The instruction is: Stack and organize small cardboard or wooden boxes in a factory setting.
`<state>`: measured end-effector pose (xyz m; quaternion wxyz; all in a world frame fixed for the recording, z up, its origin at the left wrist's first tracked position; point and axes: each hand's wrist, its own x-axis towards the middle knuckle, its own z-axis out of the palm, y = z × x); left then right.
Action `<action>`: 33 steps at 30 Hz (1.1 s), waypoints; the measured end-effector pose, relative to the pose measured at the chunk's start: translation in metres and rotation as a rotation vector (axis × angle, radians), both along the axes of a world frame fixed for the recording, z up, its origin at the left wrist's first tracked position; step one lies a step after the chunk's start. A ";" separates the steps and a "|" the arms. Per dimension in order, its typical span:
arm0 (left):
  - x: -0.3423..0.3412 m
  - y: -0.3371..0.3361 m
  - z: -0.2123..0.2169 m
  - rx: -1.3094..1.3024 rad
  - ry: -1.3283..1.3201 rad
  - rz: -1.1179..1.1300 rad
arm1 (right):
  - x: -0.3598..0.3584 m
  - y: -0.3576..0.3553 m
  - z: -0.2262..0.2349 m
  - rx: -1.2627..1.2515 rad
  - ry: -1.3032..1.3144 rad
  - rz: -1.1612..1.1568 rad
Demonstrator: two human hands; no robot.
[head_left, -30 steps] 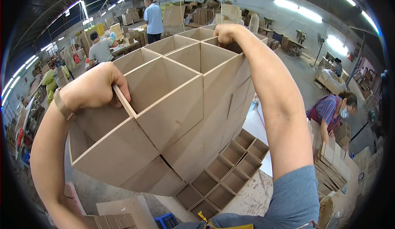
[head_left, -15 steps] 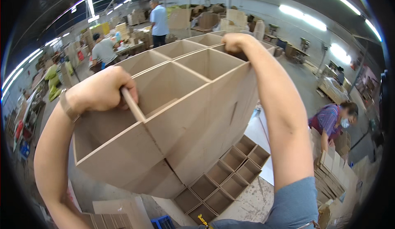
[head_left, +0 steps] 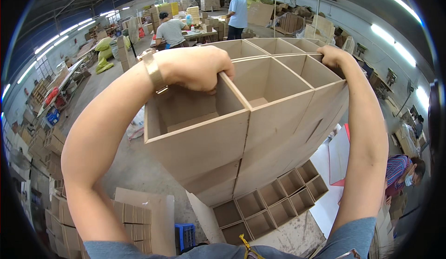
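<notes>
Both the left hand (head_left: 197,68) and right hand (head_left: 332,56) are gripping the top edges of the large brown fibreboard grid of open compartments (head_left: 251,129), which is looking stiff, bulky and probably heavy, best held by its partition edges.

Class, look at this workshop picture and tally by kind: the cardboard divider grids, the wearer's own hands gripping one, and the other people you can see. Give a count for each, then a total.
Cardboard divider grids: 2, the lifted grid and the grid below
Own hands on the lifted grid: 2, left hand, right hand
Other people: 3, seated person, standing person, person at right
Total: 7
</notes>
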<state>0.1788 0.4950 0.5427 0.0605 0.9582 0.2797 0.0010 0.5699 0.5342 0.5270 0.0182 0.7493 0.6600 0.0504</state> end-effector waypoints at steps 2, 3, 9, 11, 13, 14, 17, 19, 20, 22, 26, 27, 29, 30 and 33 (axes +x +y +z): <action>0.002 0.001 0.001 -0.043 0.028 0.032 | 0.001 -0.001 -0.001 -0.006 0.005 0.004; 0.002 0.002 0.002 -0.064 0.042 0.046 | 0.001 0.001 0.000 -0.017 0.016 -0.018; -0.033 -0.012 0.015 0.056 -0.189 -0.060 | -0.017 -0.018 0.009 0.088 0.115 0.025; -0.051 -0.041 0.017 -0.008 -0.521 0.068 | -0.017 -0.032 0.012 0.226 0.061 0.036; -0.076 -0.069 -0.010 0.155 -1.009 0.167 | -0.001 -0.043 0.012 0.488 0.223 0.130; -0.077 -0.067 -0.046 0.317 -1.298 0.152 | 0.013 -0.057 0.006 0.645 0.534 0.133; -0.124 -0.080 -0.148 0.554 -1.740 0.200 | 0.036 -0.083 -0.020 1.473 0.780 0.009; -0.109 -0.086 -0.192 0.294 -1.904 0.386 | 0.086 -0.082 -0.058 1.704 0.939 0.009; -0.101 -0.083 -0.207 0.093 -1.996 0.352 | 0.108 -0.077 -0.082 1.686 1.093 -0.078; -0.088 -0.081 -0.239 -0.318 -2.102 0.350 | 0.141 -0.078 -0.124 1.577 1.307 -0.203; -0.103 -0.071 -0.299 -0.457 -1.717 0.201 | 0.100 -0.074 -0.152 1.220 1.568 -0.252; -0.103 -0.070 -0.307 -0.442 -1.723 0.187 | 0.091 -0.071 -0.151 1.150 1.620 -0.263; -0.094 -0.066 -0.317 -0.440 -1.749 0.139 | 0.102 -0.073 -0.158 1.159 1.637 -0.221; -0.091 -0.064 -0.319 -0.443 -1.759 0.121 | 0.106 -0.072 -0.160 1.160 1.647 -0.197; -0.094 -0.063 -0.321 -0.421 -1.747 0.094 | 0.091 -0.067 -0.160 1.170 1.636 -0.223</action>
